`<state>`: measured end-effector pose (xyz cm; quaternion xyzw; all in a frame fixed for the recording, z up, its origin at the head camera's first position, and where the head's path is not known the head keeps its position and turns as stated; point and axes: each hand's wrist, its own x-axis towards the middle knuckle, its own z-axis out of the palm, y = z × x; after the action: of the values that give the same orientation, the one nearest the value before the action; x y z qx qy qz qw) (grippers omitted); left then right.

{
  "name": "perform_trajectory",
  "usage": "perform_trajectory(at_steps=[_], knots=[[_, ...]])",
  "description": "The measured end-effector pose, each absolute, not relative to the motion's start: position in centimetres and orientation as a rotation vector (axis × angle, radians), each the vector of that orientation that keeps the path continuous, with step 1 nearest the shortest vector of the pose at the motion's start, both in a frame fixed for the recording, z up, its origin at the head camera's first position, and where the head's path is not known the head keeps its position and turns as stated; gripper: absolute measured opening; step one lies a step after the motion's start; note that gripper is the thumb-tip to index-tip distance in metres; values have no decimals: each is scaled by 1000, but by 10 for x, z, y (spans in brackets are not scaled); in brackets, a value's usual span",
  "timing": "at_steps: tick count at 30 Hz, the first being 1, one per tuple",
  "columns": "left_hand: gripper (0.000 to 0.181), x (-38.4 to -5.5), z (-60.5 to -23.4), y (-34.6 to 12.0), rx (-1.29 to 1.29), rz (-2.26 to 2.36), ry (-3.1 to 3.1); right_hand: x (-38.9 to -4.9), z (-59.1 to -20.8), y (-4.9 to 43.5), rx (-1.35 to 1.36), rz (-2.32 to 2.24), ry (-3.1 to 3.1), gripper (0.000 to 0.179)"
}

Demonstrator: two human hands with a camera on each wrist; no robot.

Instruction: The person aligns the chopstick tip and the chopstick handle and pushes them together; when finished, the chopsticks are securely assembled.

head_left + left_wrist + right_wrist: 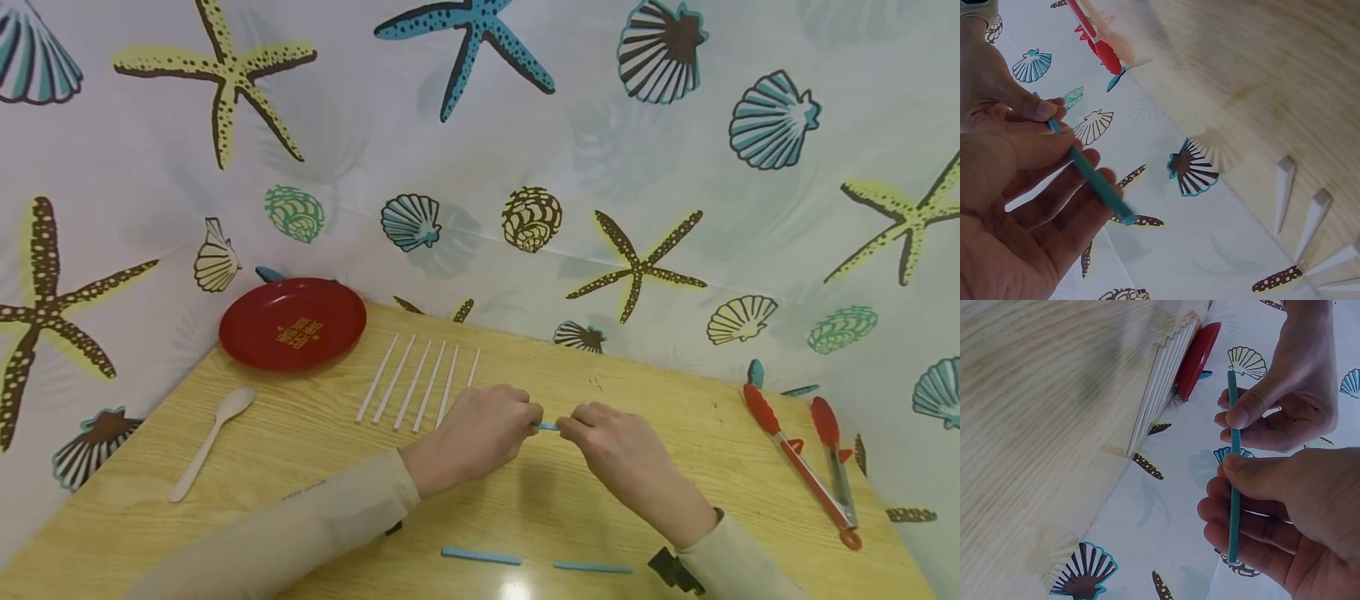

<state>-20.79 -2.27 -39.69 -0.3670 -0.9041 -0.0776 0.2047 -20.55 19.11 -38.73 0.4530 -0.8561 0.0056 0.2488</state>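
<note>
Both hands hold one thin blue stick [548, 427] above the middle of the table. My left hand [483, 429] pinches one end section between thumb and fingers, and my right hand [618, 454] pinches the other. Only a short piece shows between them in the head view. Seen from the right wrist, the blue stick [1235, 487] runs straight across the fingers of both hands, with the thumbs pressed on it. Two more blue sticks, a left one [482, 556] and a right one [593, 567], lie end to end near the front edge.
Several white sticks [412, 383] lie side by side behind my left hand. A red oval plate [255, 333] stands at the back left, with a pale spoon [213, 437] in front of it. Red-tipped tongs [813, 483] lie spread at the right. A patterned cloth [487, 167] hangs behind the table.
</note>
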Motion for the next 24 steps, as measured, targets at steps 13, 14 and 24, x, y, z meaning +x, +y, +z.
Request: perform_trajectory(at_steps=[13, 14, 24], knots=[[15, -241, -395, -26, -880, -547, -2909, -188, -384, 198, 1333, 143, -2561, 29], [17, -245, -397, -27, -883, -622, -2911, -185, -384, 199, 1370, 183, -2638, 28], [57, -271, -406, -35, -809, -868, -2945, -161, -388, 201, 1517, 439, -3120, 27]])
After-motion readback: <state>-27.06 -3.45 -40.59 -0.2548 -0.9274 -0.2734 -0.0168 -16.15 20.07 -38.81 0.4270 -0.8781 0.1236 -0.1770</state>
